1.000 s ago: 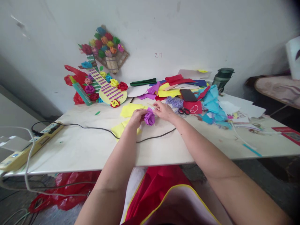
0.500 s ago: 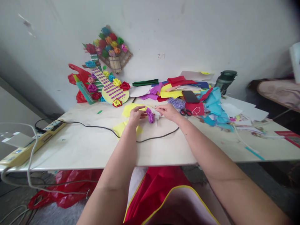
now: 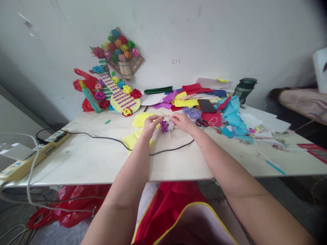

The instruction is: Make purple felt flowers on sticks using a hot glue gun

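Note:
In the middle of the table, my right hand [image 3: 181, 121] is closed in a pinch on a thin pale stick [image 3: 165, 115] that points left and slightly up. Close by on the left, my left hand [image 3: 152, 124] has its thumb and fingertips pressed together at the stick's lower side; whatever is between them is too small to make out. A purple crepe paper flower [image 3: 164, 126] sits just below the fingertips, beside a crumpled white piece [image 3: 169, 124]. Yellow paper sheets [image 3: 140, 119] lie under and behind my left hand.
A black cable [image 3: 168, 150] crosses the table before my hands. Black scissors [image 3: 201, 123], a phone [image 3: 206, 105] and a heap of coloured paper [image 3: 187, 97] lie behind to the right. A glue bottle [image 3: 91, 99] leans against a paper guitar [image 3: 125, 98]. A power strip [image 3: 38, 156] is at left.
My left hand has moved slightly right and up, its spread fingers closing to a pinch near the stick. The stick now shows more clearly. The purple flower stays about where it was.

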`<state>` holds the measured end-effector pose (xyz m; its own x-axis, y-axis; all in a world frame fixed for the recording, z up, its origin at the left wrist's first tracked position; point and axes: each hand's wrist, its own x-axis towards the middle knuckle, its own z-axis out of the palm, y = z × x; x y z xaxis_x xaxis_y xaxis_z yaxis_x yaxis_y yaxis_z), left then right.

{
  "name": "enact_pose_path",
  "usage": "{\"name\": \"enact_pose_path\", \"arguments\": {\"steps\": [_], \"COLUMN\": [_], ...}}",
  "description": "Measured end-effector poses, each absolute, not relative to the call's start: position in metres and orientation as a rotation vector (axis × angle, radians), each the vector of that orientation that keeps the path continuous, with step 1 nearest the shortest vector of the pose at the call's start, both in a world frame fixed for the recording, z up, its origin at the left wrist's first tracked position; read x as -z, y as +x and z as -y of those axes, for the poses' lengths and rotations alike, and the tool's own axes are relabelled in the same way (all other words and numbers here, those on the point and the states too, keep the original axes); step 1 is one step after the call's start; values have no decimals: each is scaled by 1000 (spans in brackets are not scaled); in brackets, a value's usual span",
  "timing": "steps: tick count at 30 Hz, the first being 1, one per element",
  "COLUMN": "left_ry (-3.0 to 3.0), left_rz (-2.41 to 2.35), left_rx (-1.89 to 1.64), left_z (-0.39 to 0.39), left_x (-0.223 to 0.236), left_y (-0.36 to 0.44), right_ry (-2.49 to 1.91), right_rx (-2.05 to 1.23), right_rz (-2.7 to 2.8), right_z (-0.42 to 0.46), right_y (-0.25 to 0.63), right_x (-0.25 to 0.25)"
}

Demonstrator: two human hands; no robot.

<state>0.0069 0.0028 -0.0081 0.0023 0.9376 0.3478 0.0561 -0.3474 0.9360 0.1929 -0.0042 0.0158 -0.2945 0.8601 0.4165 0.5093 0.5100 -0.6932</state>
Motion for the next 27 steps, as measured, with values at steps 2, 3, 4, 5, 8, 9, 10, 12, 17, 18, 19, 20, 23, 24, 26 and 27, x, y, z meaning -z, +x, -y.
{"name": "enact_pose_path", "arguments": {"steps": [2, 3, 4, 5, 8, 9, 10, 12, 17, 18, 19, 20, 23, 24, 26, 27], "left_ry": [1538, 1536, 1527, 1511, 1458, 1444, 1440, 1441, 1479, 1487, 1491, 1495, 1503, 1507, 1517, 1521], "left_rz": [-1015, -990, -966, -947, -922, -920, -914, -901, -939, -945, -948, -949, -960, -968, -992, -1007], "left_rx": [-1438, -1443, -1448, -1452, -1435, -1429, -1427, -1419, -1392, -1391, -1393, -1393, -1400, -1411, -1444, -1460], "left_z": [-2, -2, -2, -2, -2, -2, -2, -2, 0, 1, 2, 2, 3, 2, 1, 0], "left_x": [9, 10, 10, 10, 9, 9, 9, 9, 8, 7, 6, 5, 4, 5, 6, 7], "left_y": [8, 9, 10, 10, 12, 12, 12, 13, 13, 13, 14, 14, 13, 13, 13, 13], "right_ry": [-1119, -1113, -1106, -1098, -1087, -1083, -1077, -1066, -1049, -1050, -1053, -1059, -1071, -1073, -1076, -1078], "right_rx": [-528, -508, -491, -475, -453, -453, -458, -477, -509, -516, -523, -530, -536, -530, -510, -496], "right_rz": [1966, 1969, 1973, 1974, 1971, 1969, 1969, 1968, 1959, 1955, 1950, 1944, 1935, 1938, 1948, 1954], "right_z": [3, 2, 1, 1, 0, 0, 0, 1, 3, 3, 3, 3, 3, 3, 3, 3], "right_y": [192, 191, 191, 190, 189, 188, 187, 186, 184, 184, 184, 184, 185, 185, 185, 185], "right_x": [-14, -13, -12, -12, -9, -9, -8, -8, -8, -8, -8, -8, -8, -8, -8, -8]}}
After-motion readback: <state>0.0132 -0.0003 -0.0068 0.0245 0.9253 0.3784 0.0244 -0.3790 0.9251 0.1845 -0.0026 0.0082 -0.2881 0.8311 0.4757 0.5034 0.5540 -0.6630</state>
